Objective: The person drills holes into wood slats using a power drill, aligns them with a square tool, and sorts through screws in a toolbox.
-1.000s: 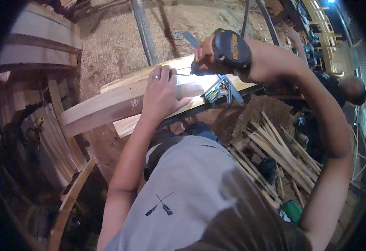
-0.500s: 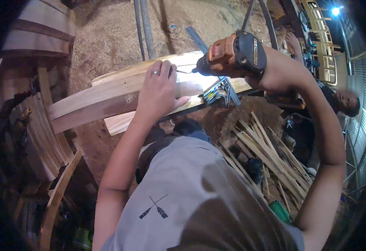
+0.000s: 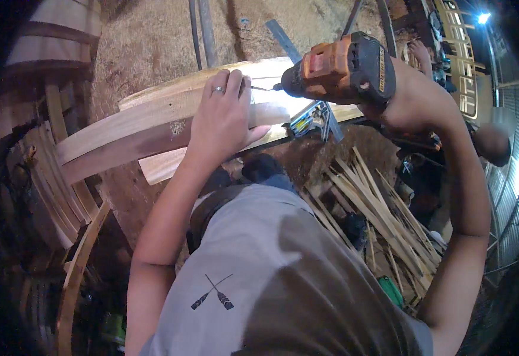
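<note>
My left hand (image 3: 219,121), with a ring, grips a curved pale board (image 3: 123,127) lying across other planks (image 3: 161,166). My right hand (image 3: 416,98) holds an orange-and-black cordless drill (image 3: 336,68) sideways, its thin bit (image 3: 262,88) pointing left toward my left fingertips over a brightly lit patch of wood; I cannot tell whether the tip touches the wood. A combination square (image 3: 313,121) lies beside the board end, below the drill, and a flat metal strip (image 3: 280,35) sticks out behind it.
Curved boards (image 3: 51,47) and upright planks (image 3: 57,190) stand at left. A pile of thin offcuts (image 3: 378,213) lies below right. A co-worker's head (image 3: 491,145) and hand (image 3: 419,53) show at right, near a slatted wooden frame (image 3: 461,59). Metal bars (image 3: 206,29) run behind the boards.
The drill body has shifted right in the picture, its bit still pointing at my left fingertips. The view has moved, so the surroundings sit slightly higher and further left.
</note>
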The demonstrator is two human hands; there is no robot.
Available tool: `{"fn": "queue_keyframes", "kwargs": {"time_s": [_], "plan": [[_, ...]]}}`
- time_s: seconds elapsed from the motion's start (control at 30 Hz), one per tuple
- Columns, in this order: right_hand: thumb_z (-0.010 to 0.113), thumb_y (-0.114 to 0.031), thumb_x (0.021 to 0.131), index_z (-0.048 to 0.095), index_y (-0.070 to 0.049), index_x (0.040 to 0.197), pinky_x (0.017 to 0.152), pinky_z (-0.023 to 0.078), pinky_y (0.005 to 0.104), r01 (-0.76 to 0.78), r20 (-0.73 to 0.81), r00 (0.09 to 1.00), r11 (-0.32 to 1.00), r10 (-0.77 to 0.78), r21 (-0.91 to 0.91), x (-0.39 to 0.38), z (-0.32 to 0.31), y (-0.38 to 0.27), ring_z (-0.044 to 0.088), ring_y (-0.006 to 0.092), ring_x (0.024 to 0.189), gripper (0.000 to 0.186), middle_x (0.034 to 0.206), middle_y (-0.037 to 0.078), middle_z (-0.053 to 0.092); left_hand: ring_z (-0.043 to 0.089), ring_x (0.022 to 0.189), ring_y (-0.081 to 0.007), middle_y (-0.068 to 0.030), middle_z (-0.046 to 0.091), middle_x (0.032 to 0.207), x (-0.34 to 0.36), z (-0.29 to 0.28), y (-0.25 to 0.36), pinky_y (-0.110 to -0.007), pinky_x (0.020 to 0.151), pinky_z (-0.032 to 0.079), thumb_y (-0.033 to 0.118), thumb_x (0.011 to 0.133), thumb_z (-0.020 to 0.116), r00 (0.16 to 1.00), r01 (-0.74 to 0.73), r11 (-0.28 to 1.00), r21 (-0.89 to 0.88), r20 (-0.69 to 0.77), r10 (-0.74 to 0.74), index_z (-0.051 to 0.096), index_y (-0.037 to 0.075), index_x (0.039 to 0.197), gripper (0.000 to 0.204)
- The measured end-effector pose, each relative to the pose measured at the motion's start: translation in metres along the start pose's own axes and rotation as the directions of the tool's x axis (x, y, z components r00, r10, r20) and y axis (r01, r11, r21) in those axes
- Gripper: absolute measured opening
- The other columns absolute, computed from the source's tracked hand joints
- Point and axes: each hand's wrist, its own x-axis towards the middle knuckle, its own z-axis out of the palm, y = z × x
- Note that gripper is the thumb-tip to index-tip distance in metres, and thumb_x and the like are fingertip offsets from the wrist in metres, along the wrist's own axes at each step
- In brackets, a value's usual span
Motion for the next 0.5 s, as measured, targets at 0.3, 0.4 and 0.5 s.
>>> {"fn": "queue_keyframes", "kwargs": {"time_s": [0.3,0.4,0.5], "plan": [[0.065,-0.011,0.070,0.059,0.000,0.108,0.081,0.051,0.0425,0.051,0.017,0.999,0.999,-0.050,-0.015,0.001,0.003,0.007,0.064,0.0400,0.092,0.040,0.096,0.024,0.066,0.044,0.117,-0.0335,-0.0179,0.050,0.116,0.002,-0.002,0.004,-0.045,0.104,0.035,0.044,0.064,0.079,0.999,-0.023,1.000,0.012,-0.038,0.023,0.056,-0.009,0.118,0.079],[0.065,-0.012,0.070,0.058,0.000,0.108,0.081,0.051,0.0423,0.053,0.018,0.998,0.999,-0.053,0.001,0.006,-0.001,0.003,0.064,0.0401,0.093,0.040,0.095,0.024,0.066,0.044,0.117,-0.0334,-0.0179,0.050,0.117,0.004,0.000,0.002,-0.044,0.105,0.034,0.046,0.065,0.079,1.000,-0.001,1.000,0.013,-0.001,0.001,0.056,-0.008,0.118,0.079],[0.065,-0.012,0.070,0.058,0.000,0.107,0.082,0.051,0.0425,-0.001,0.005,1.000,1.000,0.001,0.005,0.002,-0.003,-0.007,0.064,0.0403,0.093,0.039,0.095,0.024,0.066,0.044,0.119,-0.0349,-0.0169,0.050,0.121,0.002,0.000,0.001,-0.046,0.107,0.033,0.046,0.063,0.080,1.000,0.010,1.000,0.021,0.014,-0.010,0.053,-0.008,0.121,0.084]]}}
